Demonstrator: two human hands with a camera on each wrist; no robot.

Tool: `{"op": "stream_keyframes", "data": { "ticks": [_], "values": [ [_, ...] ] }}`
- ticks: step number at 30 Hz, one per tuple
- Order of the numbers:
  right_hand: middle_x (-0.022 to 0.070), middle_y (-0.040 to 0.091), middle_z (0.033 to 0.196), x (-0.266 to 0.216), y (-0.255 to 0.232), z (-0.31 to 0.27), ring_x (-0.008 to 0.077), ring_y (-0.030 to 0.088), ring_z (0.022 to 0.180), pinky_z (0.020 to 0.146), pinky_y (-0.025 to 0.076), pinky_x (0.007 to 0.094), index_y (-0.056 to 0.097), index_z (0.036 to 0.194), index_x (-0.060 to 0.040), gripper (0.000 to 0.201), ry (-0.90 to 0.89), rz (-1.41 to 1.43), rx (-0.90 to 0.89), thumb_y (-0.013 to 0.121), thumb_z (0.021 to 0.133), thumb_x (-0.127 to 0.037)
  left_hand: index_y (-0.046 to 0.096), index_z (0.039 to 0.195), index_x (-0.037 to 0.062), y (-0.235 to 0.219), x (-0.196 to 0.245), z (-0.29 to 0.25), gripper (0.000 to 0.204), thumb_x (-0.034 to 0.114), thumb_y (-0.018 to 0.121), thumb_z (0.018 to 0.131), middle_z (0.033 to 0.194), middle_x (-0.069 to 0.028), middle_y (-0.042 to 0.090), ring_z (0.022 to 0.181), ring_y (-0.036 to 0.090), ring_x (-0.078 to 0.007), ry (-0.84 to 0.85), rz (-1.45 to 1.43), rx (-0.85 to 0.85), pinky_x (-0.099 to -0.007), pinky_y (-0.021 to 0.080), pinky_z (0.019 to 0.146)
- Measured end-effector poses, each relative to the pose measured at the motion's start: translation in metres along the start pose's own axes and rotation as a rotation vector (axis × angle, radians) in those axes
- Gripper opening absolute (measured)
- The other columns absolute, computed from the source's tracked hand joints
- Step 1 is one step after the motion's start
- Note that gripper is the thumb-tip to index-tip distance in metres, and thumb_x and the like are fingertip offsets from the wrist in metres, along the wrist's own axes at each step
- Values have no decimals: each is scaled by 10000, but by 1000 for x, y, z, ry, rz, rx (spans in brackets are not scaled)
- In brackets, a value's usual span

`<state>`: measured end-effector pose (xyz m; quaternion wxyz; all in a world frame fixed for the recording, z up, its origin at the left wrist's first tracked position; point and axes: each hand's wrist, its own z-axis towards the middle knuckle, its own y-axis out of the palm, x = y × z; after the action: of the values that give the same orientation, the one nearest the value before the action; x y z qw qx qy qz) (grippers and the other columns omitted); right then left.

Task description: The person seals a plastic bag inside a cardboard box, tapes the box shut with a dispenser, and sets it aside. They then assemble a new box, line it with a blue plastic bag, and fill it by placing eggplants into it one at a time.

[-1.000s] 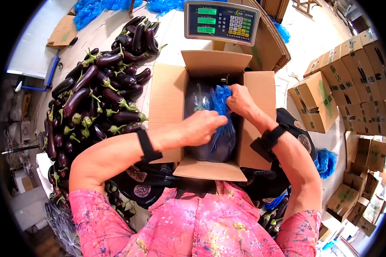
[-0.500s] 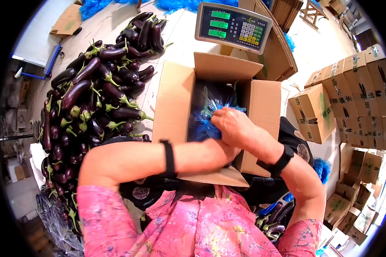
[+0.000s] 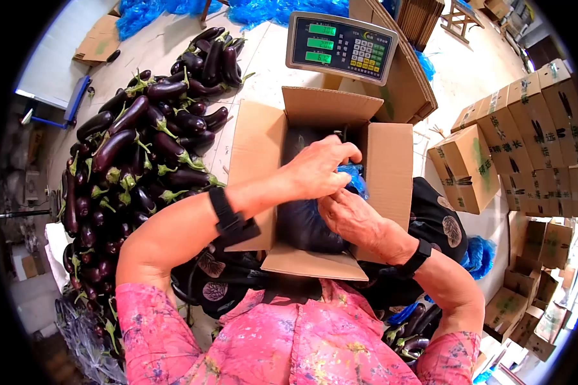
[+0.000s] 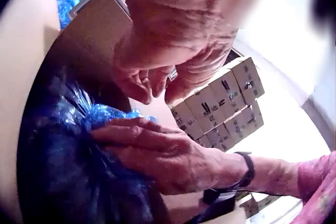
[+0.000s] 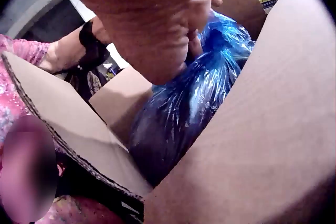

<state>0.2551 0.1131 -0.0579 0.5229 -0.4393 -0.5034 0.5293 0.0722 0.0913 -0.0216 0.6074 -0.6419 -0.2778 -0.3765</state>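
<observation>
A blue plastic bag with dark contents (image 3: pixel 308 224) stands inside an open cardboard box (image 3: pixel 390 186). My right hand (image 3: pixel 359 224) grips the bag's gathered neck; in the left wrist view its fingers (image 4: pixel 152 145) lie around the bunched blue plastic (image 4: pixel 107 113). Just above it, my left hand (image 3: pixel 315 168) has bent fingers apart from the thumb, with nothing seen between them in the left wrist view (image 4: pixel 178 50). The right wrist view has the right hand (image 5: pixel 152 24) against the bag's twisted neck (image 5: pixel 220 37), its fingertips mostly hidden.
Many eggplants (image 3: pixel 135 141) are heaped left of the box. A scale display (image 3: pixel 340 48) stands behind it, beside flat cardboard (image 3: pixel 411 77). Closed cartons (image 3: pixel 526 122) are stacked at the right. Blue plastic (image 3: pixel 263 11) lies at the back.
The left hand, earlier low and crossed beneath the right, has come up above the bag's neck. The right hand has moved lower. The scale's numbers have changed.
</observation>
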Motion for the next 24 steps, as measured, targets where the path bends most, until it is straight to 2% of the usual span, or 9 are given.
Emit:
{"op": "stream_keyframes", "data": {
  "ticks": [2,4,6,10,12,14,18,19,24],
  "values": [
    [131,619,1134,-1,-6,1,258,551,1084,972,470,341,691,1026,31,337,15,-109,14,611,747,-140,671,1100,41,10,-30,11,311,150,661,808,1008,-205,638,972,635,-368,108,134,-70,-446,518,871],
    [110,586,1029,0,-2,-1,259,551,1041,911,493,343,669,935,0,236,26,18,36,620,746,-132,694,1024,37,6,-35,30,259,141,670,788,1005,-227,638,969,621,-413,-57,282,-446,-476,511,863],
    [98,560,937,2,-1,-2,259,567,977,832,517,357,648,853,-44,139,42,171,60,625,744,-126,690,955,35,8,-43,35,210,118,667,764,901,-221,646,915,641,-405,27,203,-371,-470,512,802],
    [100,549,927,39,-2,-5,309,605,891,723,547,441,615,870,-86,92,465,322,107,611,779,-87,673,960,24,-14,-54,26,214,121,652,770,872,-208,685,868,674,-377,-65,87,-332,-430,523,768],
    [127,585,948,63,8,1,342,623,919,729,549,460,630,917,-80,129,595,279,16,595,795,-53,674,955,16,-18,-49,18,206,145,657,795,853,-223,678,874,672,-394,-184,44,-312,-445,525,780],
    [164,633,963,78,22,16,365,646,940,747,554,468,655,929,-68,139,645,341,-5,604,800,-51,667,965,8,-7,-59,12,236,190,677,815,890,-232,678,905,661,-405,-69,153,-239,-471,516,812],
    [226,674,930,82,56,47,440,656,881,767,542,515,677,912,-33,216,826,430,-201,640,700,-13,650,1009,13,0,-54,5,305,269,666,843,976,-236,655,972,627,-417,-105,250,-221,-481,493,850],
    [253,688,902,79,57,47,454,666,866,775,544,527,680,851,-4,152,869,443,-70,633,707,-20,673,946,20,7,-58,3,263,261,650,844,949,-236,669,945,636,-425,-87,260,-104,-496,498,825],
    [241,622,1025,76,38,31,439,617,940,829,519,493,633,1027,14,316,758,358,109,622,711,7,726,852,47,25,-77,32,198,226,650,815,918,-219,701,914,659,-435,-303,230,-101,-516,520,821]
  ]
}}
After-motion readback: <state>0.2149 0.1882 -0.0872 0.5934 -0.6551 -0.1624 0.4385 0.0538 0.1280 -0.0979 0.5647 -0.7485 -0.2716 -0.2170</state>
